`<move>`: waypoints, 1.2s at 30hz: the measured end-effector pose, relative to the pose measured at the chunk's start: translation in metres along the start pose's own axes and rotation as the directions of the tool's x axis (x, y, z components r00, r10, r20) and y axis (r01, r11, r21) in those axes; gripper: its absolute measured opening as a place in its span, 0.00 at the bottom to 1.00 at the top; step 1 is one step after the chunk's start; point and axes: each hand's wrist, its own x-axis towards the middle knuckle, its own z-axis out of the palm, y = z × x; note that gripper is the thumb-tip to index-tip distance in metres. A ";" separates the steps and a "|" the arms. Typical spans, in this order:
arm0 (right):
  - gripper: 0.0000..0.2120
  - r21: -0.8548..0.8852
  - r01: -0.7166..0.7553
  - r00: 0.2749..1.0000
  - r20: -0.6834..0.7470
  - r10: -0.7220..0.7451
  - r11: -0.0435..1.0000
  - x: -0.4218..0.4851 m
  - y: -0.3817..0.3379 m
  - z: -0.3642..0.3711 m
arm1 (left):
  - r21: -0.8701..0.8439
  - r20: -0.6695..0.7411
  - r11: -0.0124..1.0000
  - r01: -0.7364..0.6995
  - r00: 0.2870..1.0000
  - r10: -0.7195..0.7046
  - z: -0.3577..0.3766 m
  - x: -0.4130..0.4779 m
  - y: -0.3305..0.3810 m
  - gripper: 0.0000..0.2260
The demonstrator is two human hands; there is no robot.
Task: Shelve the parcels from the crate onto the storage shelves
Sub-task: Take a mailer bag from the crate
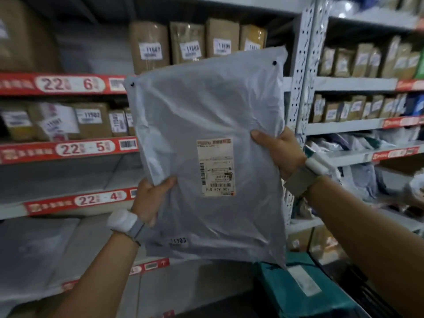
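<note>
Both hands, left hand (151, 198) and right hand (282, 150), grip the flat grey plastic mailer parcel (206, 115) upright, long axis vertical, facing the red-labelled grey metal shelves (68, 150) ahead-left.

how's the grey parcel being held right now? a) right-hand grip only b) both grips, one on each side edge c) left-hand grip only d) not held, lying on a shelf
B: the left-hand grip holds the grey parcel by its left edge and the right-hand grip holds its right edge, with both thumbs on the front.
</note>
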 end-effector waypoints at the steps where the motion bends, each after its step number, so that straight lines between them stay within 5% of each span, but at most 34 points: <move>1: 0.12 0.013 0.024 1.000 -0.002 -0.023 1.000 0.002 -0.004 0.004 | 0.008 -0.038 0.999 -0.051 0.998 0.051 0.000 0.001 0.016 0.06; 6: 0.19 -0.002 -0.009 1.000 0.007 0.009 1.000 0.005 -0.005 0.018 | 0.072 -0.166 0.960 -0.272 0.945 0.281 -0.005 0.019 0.084 0.07; 10: 0.13 -0.117 0.111 0.978 -0.163 -0.130 0.987 0.013 -0.016 0.037 | 0.156 -0.078 0.921 -0.357 0.925 0.372 -0.007 0.027 0.132 0.06; 14: 0.05 -0.272 0.185 0.932 -0.257 -0.256 0.945 0.037 -0.041 0.043 | 0.341 0.062 0.910 -0.237 0.971 0.229 -0.018 0.030 0.154 0.10; 18: 0.11 -0.297 0.190 0.913 -0.297 -0.279 0.936 0.060 -0.063 0.039 | 0.571 0.201 0.805 -0.158 0.978 0.049 -0.038 0.023 0.145 0.06; 21: 0.04 -0.310 0.203 0.920 -0.265 -0.289 0.929 0.072 -0.072 0.034 | 0.541 0.212 0.816 -0.203 0.972 0.101 -0.047 0.016 0.134 0.06; 29: 0.14 -0.400 0.148 0.941 -0.225 -0.253 0.905 0.078 -0.086 0.033 | 0.486 0.171 0.841 -0.237 0.970 0.175 -0.054 0.012 0.130 0.09; 32: 0.06 -0.367 0.147 0.932 -0.260 -0.253 0.919 0.077 -0.082 0.035 | 0.505 0.166 0.836 -0.215 0.975 0.150 -0.057 0.012 0.131 0.11; 36: 0.16 -0.324 0.146 0.906 -0.336 -0.258 0.935 0.073 -0.081 0.043 | 0.478 0.170 0.861 -0.174 0.980 0.104 -0.057 0.007 0.134 0.16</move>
